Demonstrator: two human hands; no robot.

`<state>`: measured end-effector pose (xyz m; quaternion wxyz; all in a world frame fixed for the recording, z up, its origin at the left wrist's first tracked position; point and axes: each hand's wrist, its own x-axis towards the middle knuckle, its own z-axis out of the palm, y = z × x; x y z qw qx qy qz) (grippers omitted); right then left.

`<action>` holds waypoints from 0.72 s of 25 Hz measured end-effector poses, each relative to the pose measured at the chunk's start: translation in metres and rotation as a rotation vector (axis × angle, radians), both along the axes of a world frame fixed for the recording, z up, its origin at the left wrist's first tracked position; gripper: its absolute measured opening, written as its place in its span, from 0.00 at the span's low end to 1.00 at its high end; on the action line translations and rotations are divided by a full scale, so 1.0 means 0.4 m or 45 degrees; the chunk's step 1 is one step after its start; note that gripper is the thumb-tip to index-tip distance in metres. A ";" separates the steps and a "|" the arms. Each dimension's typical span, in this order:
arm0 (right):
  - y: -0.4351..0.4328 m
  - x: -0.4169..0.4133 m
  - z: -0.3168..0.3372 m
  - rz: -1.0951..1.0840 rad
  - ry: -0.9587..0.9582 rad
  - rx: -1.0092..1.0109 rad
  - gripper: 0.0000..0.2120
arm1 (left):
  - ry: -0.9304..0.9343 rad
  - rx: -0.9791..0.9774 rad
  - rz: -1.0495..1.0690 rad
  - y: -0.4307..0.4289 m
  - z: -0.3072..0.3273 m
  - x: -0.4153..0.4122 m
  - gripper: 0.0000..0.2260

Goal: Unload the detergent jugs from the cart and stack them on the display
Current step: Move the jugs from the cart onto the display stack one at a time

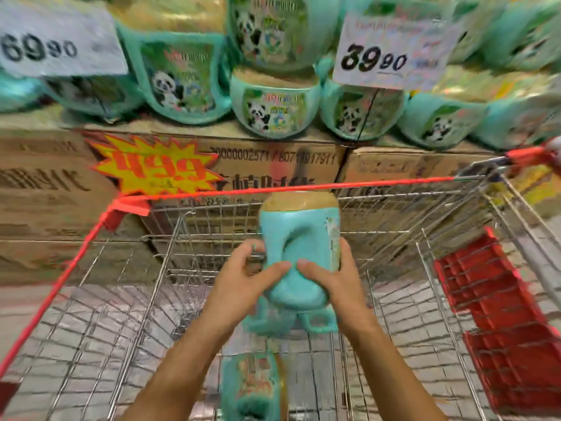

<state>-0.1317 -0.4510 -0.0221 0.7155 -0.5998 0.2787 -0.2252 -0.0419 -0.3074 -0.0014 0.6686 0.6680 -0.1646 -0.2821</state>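
I hold a teal detergent jug upside down above the wire cart, its tan base up and its handle pointing down. My left hand grips its left side with fingers curled round it, and my right hand grips the right side. A second teal jug lies in the cart bottom below my arms. The display ahead carries several teal jugs with panda labels, stacked in layers.
Brown cardboard boxes form the display's base right behind the cart's front rim. Price signs reading 69.90 and 39.90 hang over the jugs. A red folded child seat fills the cart's right side.
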 end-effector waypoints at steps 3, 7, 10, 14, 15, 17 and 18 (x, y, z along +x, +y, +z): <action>0.019 -0.012 0.067 0.112 -0.162 0.298 0.31 | 0.043 -0.121 -0.007 0.033 0.043 0.033 0.19; 0.065 -0.014 0.126 0.303 -0.225 0.589 0.31 | 0.238 -0.141 -0.188 0.057 0.078 0.063 0.49; 0.123 -0.006 0.140 0.361 -0.192 0.676 0.32 | 0.669 -0.347 -0.141 0.083 0.071 0.073 0.62; 0.162 0.009 0.193 0.386 -0.087 0.480 0.18 | 0.823 -0.577 -0.073 0.128 0.060 0.073 0.41; 0.172 0.013 0.210 0.376 -0.073 0.339 0.17 | 0.773 -0.583 -0.033 0.132 0.067 0.071 0.42; 0.199 0.023 0.224 0.335 -0.142 0.237 0.21 | 0.610 -0.554 0.090 0.157 0.084 0.071 0.44; 0.219 0.034 0.219 0.321 -0.158 0.258 0.25 | 0.520 -0.525 0.154 0.179 0.087 0.075 0.44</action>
